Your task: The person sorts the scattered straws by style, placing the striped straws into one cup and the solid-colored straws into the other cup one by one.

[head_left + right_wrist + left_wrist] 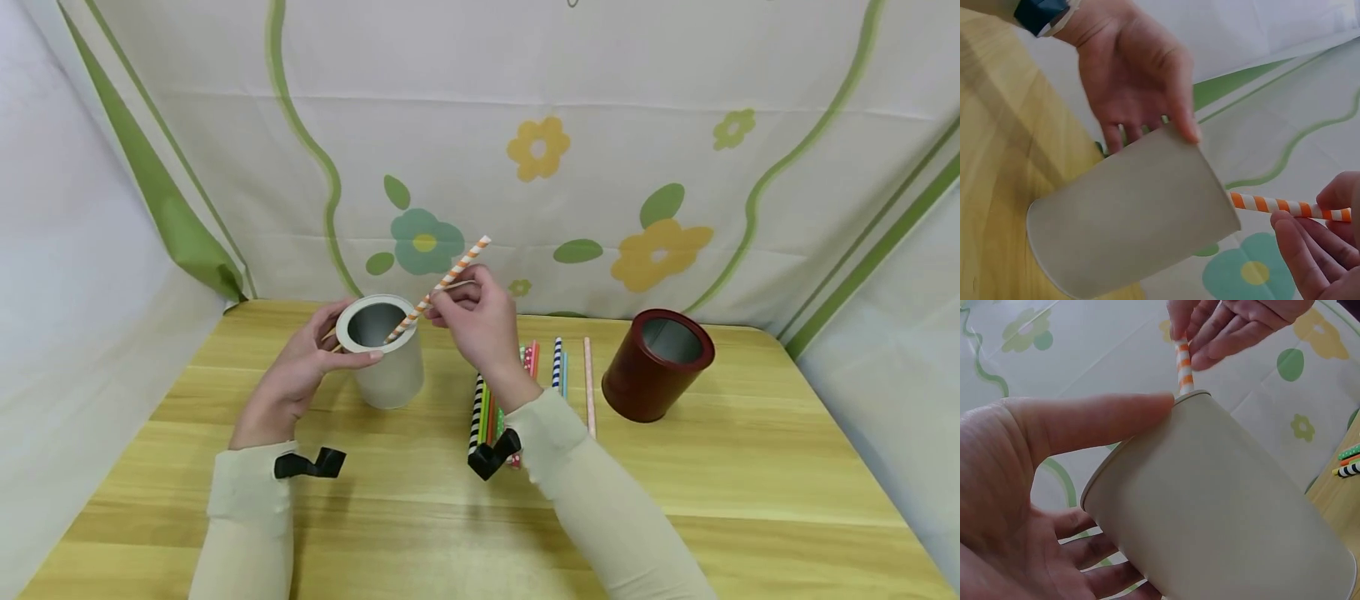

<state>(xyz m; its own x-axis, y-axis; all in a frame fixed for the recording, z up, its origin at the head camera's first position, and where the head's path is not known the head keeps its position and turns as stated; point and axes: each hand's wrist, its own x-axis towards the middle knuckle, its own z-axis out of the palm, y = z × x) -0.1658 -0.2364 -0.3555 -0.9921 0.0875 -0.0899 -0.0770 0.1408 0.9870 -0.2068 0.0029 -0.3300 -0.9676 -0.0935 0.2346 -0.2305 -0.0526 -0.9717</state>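
An off-white can [390, 379] stands on the left of the table with its round mouth upward. My left hand [296, 362] grips it near the rim, thumb on the near side and fingers round the far side. Between thumb and fingertips, my right hand [486, 329] pinches an orange-and-white striped paper straw [475, 251]. The straw slants down to the left, its lower end in the can's mouth. In the left wrist view, the can's wall [1210, 500] hides that lower end. The right wrist view shows the straw [1263, 204] crossing the rim.
A dark red can [637, 383] is on the right. Between the cans lie several colourful straws [477, 412], partly under my right wrist. Beside them are a blue-striped straw [557, 362] and a pale pink straw [588, 383]. A flowered curtain [465, 167] hangs behind the table.
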